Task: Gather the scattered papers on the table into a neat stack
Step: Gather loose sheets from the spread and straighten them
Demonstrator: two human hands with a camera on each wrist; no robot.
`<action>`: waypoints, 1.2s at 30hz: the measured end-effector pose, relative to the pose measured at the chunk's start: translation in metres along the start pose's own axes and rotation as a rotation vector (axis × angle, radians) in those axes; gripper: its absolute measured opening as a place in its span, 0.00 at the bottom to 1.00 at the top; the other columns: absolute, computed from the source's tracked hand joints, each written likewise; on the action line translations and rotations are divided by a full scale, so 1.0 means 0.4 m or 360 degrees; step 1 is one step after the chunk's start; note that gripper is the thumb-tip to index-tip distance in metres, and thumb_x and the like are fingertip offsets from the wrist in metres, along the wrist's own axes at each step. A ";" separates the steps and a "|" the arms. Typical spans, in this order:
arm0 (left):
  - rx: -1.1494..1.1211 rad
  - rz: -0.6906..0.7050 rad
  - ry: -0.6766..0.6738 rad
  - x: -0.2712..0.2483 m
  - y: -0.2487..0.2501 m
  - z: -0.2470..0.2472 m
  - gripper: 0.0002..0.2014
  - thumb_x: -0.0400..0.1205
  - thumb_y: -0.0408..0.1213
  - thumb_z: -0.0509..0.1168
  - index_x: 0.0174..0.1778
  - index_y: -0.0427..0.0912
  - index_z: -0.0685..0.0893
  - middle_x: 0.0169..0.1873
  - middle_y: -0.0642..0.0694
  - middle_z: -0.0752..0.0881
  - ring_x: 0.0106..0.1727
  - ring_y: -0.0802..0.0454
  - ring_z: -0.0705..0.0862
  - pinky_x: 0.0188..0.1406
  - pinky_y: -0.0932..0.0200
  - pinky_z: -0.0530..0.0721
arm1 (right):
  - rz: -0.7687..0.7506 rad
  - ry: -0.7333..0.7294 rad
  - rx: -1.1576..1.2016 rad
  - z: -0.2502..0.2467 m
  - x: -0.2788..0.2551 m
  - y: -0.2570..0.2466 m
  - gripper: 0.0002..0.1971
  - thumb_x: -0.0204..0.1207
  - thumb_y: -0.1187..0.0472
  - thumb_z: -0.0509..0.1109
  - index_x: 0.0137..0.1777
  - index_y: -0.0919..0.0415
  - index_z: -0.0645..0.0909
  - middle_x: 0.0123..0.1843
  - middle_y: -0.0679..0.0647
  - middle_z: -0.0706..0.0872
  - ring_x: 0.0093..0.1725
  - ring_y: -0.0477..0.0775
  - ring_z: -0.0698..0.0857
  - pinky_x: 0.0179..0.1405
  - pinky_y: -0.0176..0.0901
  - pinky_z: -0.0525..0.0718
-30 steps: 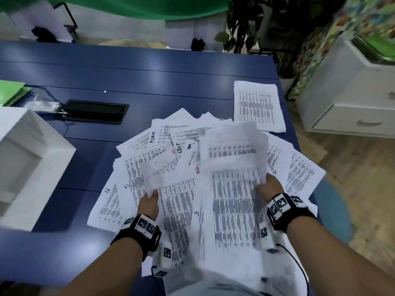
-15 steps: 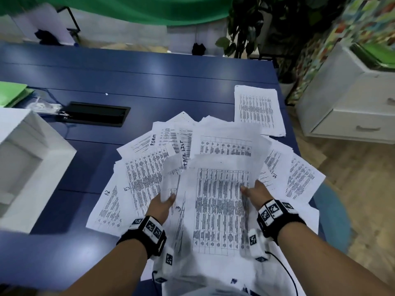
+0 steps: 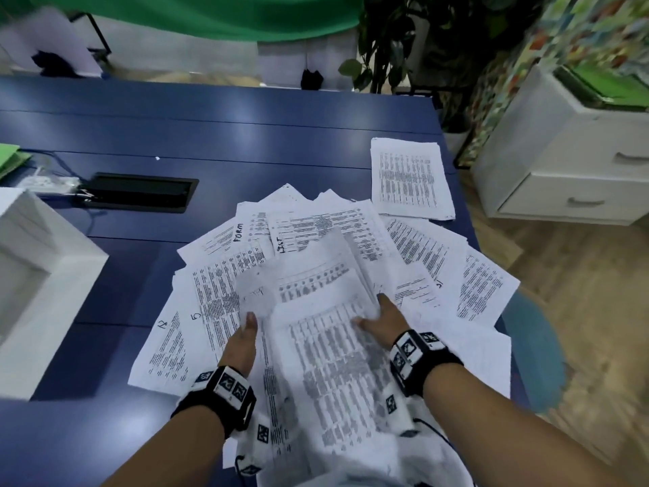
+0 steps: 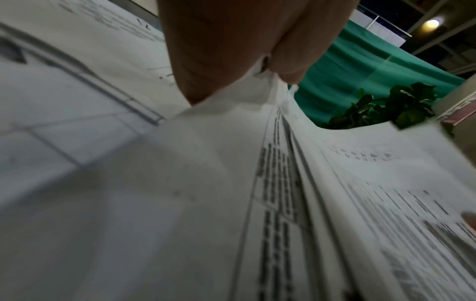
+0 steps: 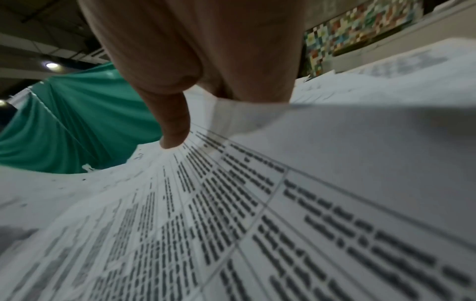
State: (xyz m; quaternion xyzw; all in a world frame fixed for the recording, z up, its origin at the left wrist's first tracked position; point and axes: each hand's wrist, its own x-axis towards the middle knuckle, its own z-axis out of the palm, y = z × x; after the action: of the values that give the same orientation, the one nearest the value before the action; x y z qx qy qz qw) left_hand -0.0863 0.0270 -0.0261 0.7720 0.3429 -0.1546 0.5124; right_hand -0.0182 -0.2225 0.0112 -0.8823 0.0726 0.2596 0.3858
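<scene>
Several printed sheets lie fanned over the blue table point(image 3: 217, 142). I hold a bundle of papers point(image 3: 326, 346) tilted up above the fan, between both hands. My left hand point(image 3: 242, 340) grips its left edge, thumb on top. In the left wrist view the left hand point(image 4: 257, 67) pinches a fold of paper point(image 4: 231, 163). My right hand point(image 3: 381, 319) grips the right edge. In the right wrist view the right hand point(image 5: 206, 97) has its thumb on the printed sheet point(image 5: 231, 203) and its fingers under it. One separate sheet point(image 3: 409, 179) lies flat at the far right.
A white box point(image 3: 38, 282) stands at the left table edge. A black recessed cable tray point(image 3: 140, 191) sits behind the papers, green folders point(image 3: 10, 158) at the far left. A white drawer unit point(image 3: 569, 159) and a plant point(image 3: 393, 47) stand beyond the table's right side.
The held bundle has tilted and shifted; both hands moved slightly forward along its edges. The sheets on the table lie as before.
</scene>
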 end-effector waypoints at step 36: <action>-0.0532 -0.0137 0.0057 0.052 -0.054 -0.018 0.32 0.80 0.47 0.68 0.76 0.32 0.72 0.73 0.36 0.76 0.74 0.37 0.74 0.78 0.44 0.66 | -0.0068 0.0617 -0.0223 -0.215 0.045 0.092 0.11 0.80 0.70 0.62 0.54 0.67 0.86 0.52 0.68 0.88 0.53 0.65 0.85 0.46 0.39 0.71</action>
State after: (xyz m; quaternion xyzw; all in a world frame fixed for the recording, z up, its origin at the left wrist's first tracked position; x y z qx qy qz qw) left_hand -0.0871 0.0466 -0.0502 0.6632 0.4056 -0.1034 0.6204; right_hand 0.0197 -0.3083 0.0270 -0.9418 0.1087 0.0812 0.3077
